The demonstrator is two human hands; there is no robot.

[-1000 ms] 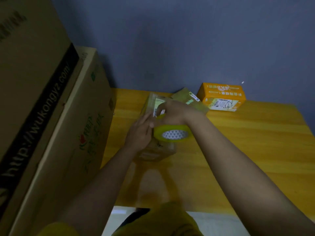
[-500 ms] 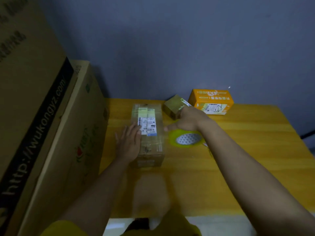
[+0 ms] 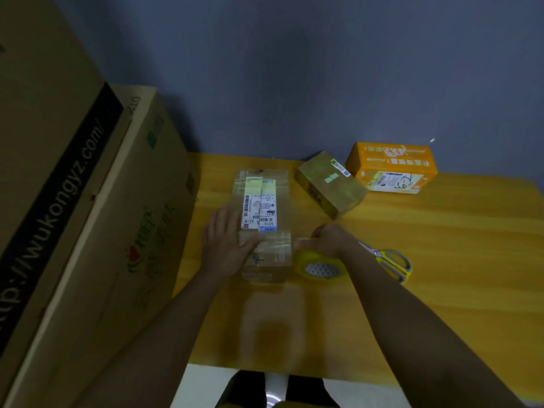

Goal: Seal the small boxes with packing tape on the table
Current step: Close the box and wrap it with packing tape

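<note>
Long brown cardboard box (image 3: 265, 225), glossy tape and printed labels on top, lies on the yellow wood-grain worktop (image 3: 441, 275). Left hand (image 3: 226, 245) rests flat on its near left side, fingers straight. Right hand (image 3: 326, 241) has fingers curled around the yellow tape roll (image 3: 319, 266), just right of the box. Yellow-handled scissors (image 3: 391, 262) lie right of the roll. Open worktop lies to the right and near edge.

We cannot see the blades of the scissors (image 3: 393, 262), hidden behind the right hand (image 3: 329, 241). The big cartons (image 3: 73, 216) at left run off the frame's edge. The label print on the taped box (image 3: 265, 219) is too small to read.
</note>
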